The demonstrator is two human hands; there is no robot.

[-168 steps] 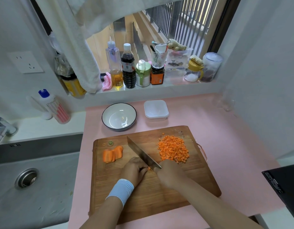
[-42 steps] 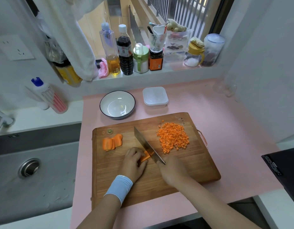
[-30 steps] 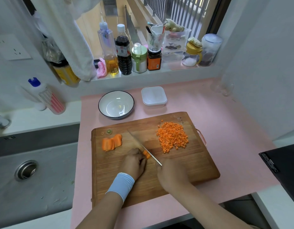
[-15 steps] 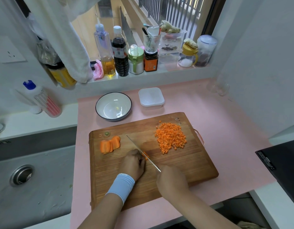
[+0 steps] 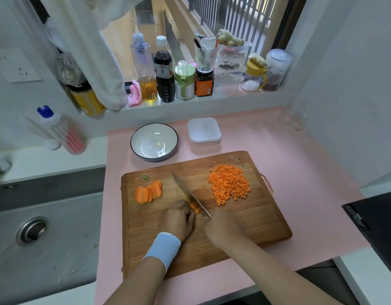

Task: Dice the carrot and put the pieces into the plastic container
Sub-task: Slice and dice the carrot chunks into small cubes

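Note:
On the wooden cutting board (image 5: pixel 251 219) my left hand (image 5: pixel 179 219) holds down a small bundle of carrot strips (image 5: pixel 195 208) with curled fingers. My right hand (image 5: pixel 221 227) grips the handle of a kitchen knife (image 5: pixel 189 193), whose blade lies across the strips right beside my left fingertips. A heap of diced carrot (image 5: pixel 229 183) lies on the board's right part. Several uncut carrot slices (image 5: pixel 149 192) lie at the board's left. The white plastic container (image 5: pixel 203 131) stands behind the board with its lid on.
A white bowl with a dark rim (image 5: pixel 154 141) stands left of the container. Bottles and jars (image 5: pixel 163 71) line the window sill. A steel sink (image 5: pixel 40 234) lies to the left, a black appliance (image 5: pixel 374 225) at the right edge. The counter mat (image 5: pixel 300 172) is pink.
The knife has kept chopping through the strips under my left hand, its blade rocking up and down. The bundle is shorter and my left fingers have crept back. The camera shifted slightly.

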